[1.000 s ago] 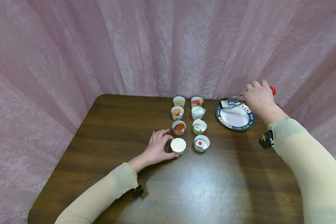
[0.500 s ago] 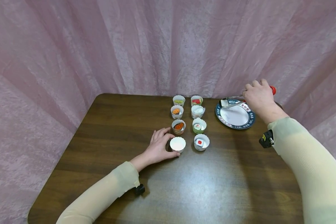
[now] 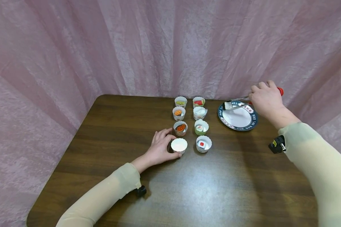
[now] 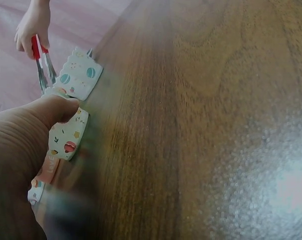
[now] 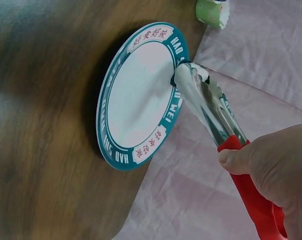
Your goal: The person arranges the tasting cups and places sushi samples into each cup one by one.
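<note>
My left hand (image 3: pixel 159 149) holds a white paper baking cup (image 3: pixel 179 145) at the front of the left row, thumb near and fingers behind; nothing shows inside it. In the left wrist view the thumb lies over the patterned cup (image 4: pixel 68 135). At the right, my right hand (image 3: pixel 267 98) grips red-handled tongs (image 3: pixel 241 106). A small white and black sushi-like piece (image 3: pixel 228 105) sits between the tong tips over the rim of a blue-bordered white plate (image 3: pixel 237 119). In the right wrist view, the metal tong arms (image 5: pixel 213 110) partly hide that piece.
Two rows of paper cups run toward the back edge, with toy-like sushi pieces inside, such as an orange-red one (image 3: pixel 181 127) and a white one with a red centre (image 3: pixel 202 144). A pink curtain (image 3: pixel 147 47) hangs behind the wooden table (image 3: pixel 125 119).
My right hand and forearm have shifted slightly to the right; the tongs still hold the piece over the plate's rim. The left hand stays at the cup.
</note>
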The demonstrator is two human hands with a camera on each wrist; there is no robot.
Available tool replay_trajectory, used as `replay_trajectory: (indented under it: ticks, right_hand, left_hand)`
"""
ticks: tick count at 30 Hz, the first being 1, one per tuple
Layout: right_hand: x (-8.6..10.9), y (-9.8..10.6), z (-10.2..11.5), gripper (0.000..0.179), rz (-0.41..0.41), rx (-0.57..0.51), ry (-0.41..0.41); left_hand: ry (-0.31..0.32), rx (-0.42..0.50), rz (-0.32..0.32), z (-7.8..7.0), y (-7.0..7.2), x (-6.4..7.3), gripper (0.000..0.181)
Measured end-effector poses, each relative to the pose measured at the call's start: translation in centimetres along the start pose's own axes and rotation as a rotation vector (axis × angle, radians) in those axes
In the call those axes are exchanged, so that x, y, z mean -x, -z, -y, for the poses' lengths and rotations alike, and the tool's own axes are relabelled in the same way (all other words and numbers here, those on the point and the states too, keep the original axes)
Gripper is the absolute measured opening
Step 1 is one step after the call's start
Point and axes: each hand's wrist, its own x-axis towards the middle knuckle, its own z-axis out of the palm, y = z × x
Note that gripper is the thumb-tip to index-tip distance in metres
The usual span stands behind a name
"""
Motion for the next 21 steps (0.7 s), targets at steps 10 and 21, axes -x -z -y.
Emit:
replay_trajectory:
  ticks: [10,21]
  right_hand:
    - [1.5,1.3,0.2,0.025,-0.065,-0.021,0.025]
    - [2.6,3.5,1.7,0.028,-0.213,-0.047,0.091]
  left_hand:
    - [0.015,0.003,0.018,0.1,0.0,-0.3,0.062]
    - [0.004,0.015,0.003,0.2,0.1,-0.3,0.062]
